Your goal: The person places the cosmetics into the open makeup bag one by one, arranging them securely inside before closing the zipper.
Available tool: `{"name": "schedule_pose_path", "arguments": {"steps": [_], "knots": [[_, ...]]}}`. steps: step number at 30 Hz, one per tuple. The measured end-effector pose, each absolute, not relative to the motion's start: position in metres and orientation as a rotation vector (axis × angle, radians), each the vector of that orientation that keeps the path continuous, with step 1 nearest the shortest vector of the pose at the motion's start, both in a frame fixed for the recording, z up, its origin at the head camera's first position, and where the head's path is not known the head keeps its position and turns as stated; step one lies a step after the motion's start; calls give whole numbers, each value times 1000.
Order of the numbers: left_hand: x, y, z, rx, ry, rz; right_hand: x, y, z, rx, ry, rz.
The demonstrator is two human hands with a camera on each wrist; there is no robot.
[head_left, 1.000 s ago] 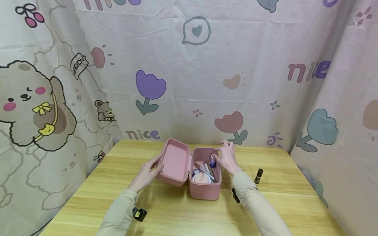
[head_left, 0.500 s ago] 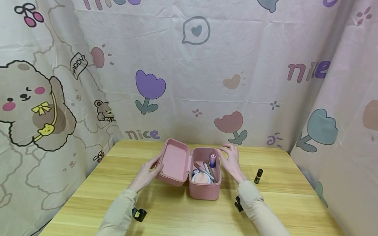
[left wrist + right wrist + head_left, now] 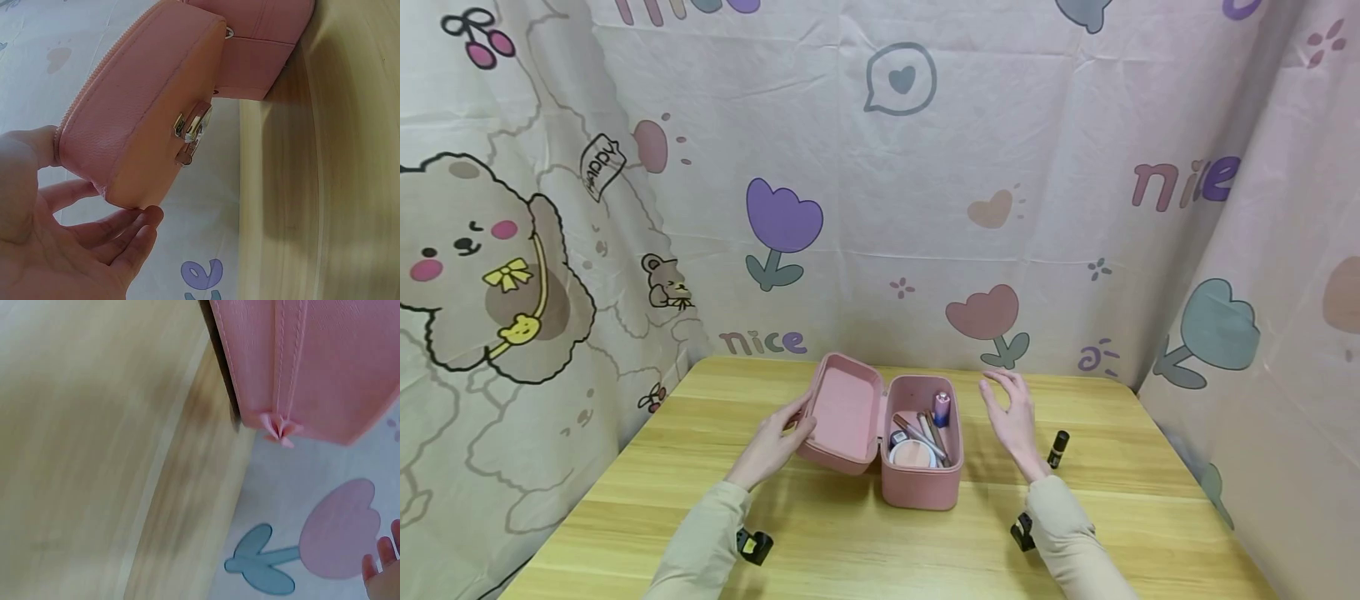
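A pink makeup case (image 3: 921, 488) stands on the table with its lid (image 3: 846, 412) swung out to the left. My left hand (image 3: 775, 446) holds the lid's left edge, thumb at the zipped rim and fingers against the outside. The left wrist view shows a handle with gold-toned buckles (image 3: 195, 130) on the lid. Inside the case are a round powder compact (image 3: 912, 454), several slim pen-like sticks (image 3: 925, 432), a small dark-capped item (image 3: 898, 437) and a purple-blue cylinder (image 3: 942, 409) upright in the far right corner. My right hand (image 3: 1017, 421) hovers right of the case, holding nothing.
A small black tube (image 3: 1057, 449) stands on the wooden table (image 3: 985, 550), right of my right hand. A patterned curtain (image 3: 880, 200) hangs behind the table and along both sides. Each wrist carries a black camera mount (image 3: 754, 546).
My right hand has let go of the purple-blue cylinder inside the case and moved away to the right. The left hand and lid have stayed in place.
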State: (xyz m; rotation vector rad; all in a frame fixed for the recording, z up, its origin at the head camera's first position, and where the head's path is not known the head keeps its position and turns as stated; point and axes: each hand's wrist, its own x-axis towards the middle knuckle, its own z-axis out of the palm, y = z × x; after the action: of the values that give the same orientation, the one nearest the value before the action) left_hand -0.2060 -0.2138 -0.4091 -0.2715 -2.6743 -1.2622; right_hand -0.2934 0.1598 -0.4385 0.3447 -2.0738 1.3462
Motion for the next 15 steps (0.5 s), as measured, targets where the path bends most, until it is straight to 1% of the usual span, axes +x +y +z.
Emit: {"name": "schedule_pose_path", "arguments": {"steps": [8, 15], "knots": [[-207, -214, -410, -258, -2676, -1281, -281, 190, -432, 252, -2110, 1343], [-207, -215, -410, -266, -2679, -1278, -269, 222, -430, 112, -2139, 1318]]}}
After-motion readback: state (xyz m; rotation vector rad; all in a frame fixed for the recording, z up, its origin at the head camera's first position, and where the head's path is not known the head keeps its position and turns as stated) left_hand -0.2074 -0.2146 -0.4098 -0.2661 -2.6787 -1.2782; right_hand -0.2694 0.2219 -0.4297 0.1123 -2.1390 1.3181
